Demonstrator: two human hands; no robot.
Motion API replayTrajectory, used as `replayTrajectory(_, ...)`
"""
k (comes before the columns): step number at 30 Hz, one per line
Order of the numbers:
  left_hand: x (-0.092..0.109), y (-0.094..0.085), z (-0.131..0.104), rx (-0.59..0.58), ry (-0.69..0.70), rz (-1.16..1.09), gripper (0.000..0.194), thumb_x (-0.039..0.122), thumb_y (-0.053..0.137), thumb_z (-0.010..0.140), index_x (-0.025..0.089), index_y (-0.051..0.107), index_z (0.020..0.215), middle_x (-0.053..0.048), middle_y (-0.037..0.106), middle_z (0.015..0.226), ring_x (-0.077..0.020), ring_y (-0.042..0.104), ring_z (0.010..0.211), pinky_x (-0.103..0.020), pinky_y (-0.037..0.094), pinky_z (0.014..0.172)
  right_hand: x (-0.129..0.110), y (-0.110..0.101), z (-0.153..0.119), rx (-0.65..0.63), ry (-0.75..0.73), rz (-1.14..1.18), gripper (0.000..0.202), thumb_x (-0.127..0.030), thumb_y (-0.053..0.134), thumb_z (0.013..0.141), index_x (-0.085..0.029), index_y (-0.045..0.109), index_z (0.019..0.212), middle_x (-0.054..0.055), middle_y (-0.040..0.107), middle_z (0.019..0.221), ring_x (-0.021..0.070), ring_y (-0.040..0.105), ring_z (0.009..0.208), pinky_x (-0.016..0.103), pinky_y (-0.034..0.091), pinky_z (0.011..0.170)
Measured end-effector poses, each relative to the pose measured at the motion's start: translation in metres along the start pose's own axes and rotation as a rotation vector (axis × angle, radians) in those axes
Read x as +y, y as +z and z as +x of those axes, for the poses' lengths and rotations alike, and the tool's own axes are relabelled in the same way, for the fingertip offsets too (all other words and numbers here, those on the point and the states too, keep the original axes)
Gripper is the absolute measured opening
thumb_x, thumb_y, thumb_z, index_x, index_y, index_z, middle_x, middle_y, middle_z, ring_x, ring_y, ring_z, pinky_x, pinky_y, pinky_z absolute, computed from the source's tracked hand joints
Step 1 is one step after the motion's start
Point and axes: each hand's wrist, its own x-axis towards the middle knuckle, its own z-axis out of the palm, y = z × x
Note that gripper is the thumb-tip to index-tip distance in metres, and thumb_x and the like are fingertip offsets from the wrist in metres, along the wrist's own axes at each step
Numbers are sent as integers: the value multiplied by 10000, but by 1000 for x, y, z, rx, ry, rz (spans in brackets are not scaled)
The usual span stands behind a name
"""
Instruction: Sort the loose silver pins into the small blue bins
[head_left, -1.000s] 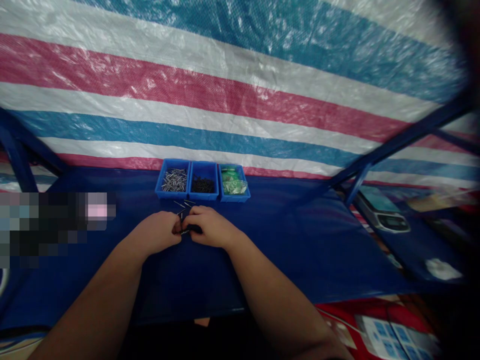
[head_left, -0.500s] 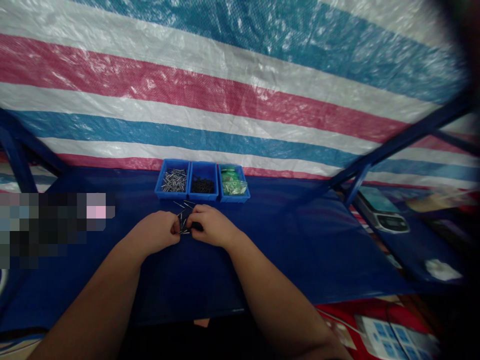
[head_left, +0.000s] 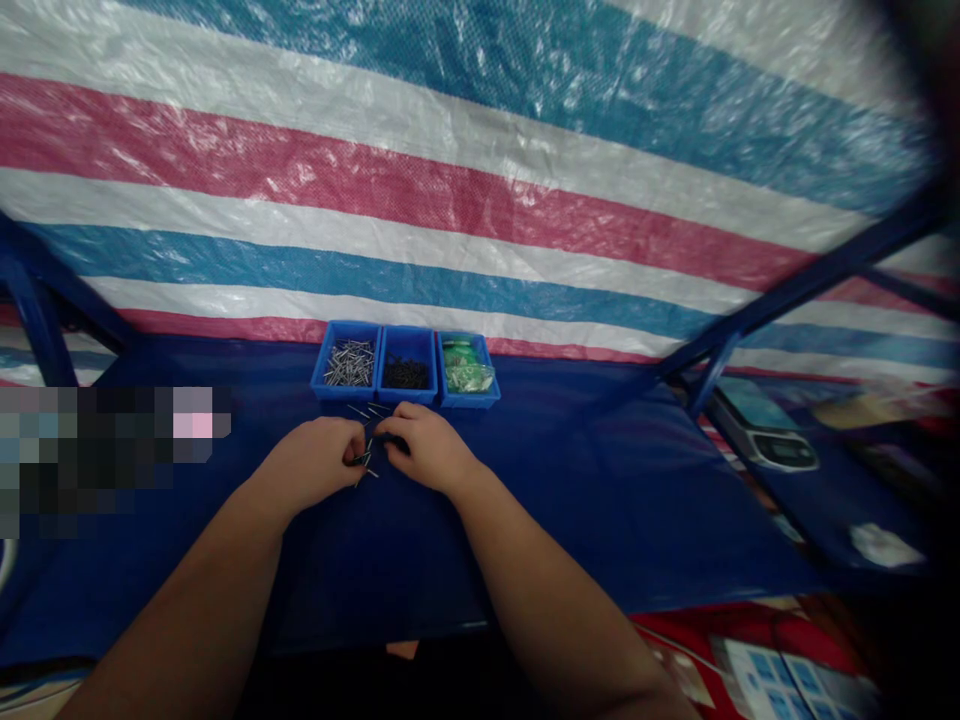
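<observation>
Head view: thin metal pieces (head_left: 367, 459) point mixed ways between curled left hand (head_left: 319, 455), nearer, and curled right hand (head_left: 429, 448); grips, I cannot tell.

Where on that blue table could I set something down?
The table looks bare right of the right hand, toward the scale, and between the forearms. It's crowded around the fingers, where thin metal pieces lie just before the three bins.

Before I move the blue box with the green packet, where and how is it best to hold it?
I would pinch the right wall of the blue box, coming from the right and above: that rim is exposed, while the left wall stands close beside the middle box.
</observation>
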Motion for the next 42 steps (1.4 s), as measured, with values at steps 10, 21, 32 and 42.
replayTrajectory(10, -7, 6, 5, -40, 118, -45, 185, 169, 633, 745, 229, 735, 886, -30, 697, 869, -199, 638, 808, -287, 435, 704, -2, 10, 8, -19, -68, -89, 178, -153, 604, 906, -223, 732, 1008, 42, 571, 944, 189, 534, 896, 310, 414, 818)
replayTrajectory(21, -21, -2, 1, -57, 25, -55, 102, 178, 645, 706, 213, 670, 798, -8, 690, 791, -180, 630, 756, -268, 412, 658, -3, 11, 9, -13, -16, -100, 104, -200, 640, 902, -198, 731, 951, 47, 628, 932, 187, 575, 897, 302, 433, 814)
replayTrajectory(32, -25, 0, 1, -53, -134, -76, 237, 216, 685, 686, 208, 659, 922, -11, 721, 862, -190, 661, 809, -264, 431, 690, -14, 19, 15, 2, 160, -176, 96, -247, 661, 846, -207, 731, 900, 48, 665, 954, 197, 601, 896, 309, 454, 814)
replayTrajectory(42, -27, 1, 3, -37, -88, -54, 208, 160, 634, 686, 214, 643, 887, 0, 712, 826, -183, 655, 783, -262, 418, 675, -19, 20, 19, -19, 155, -218, 110, -241, 630, 855, -176, 708, 897, 77, 666, 964, 213, 603, 902, 327, 452, 813)
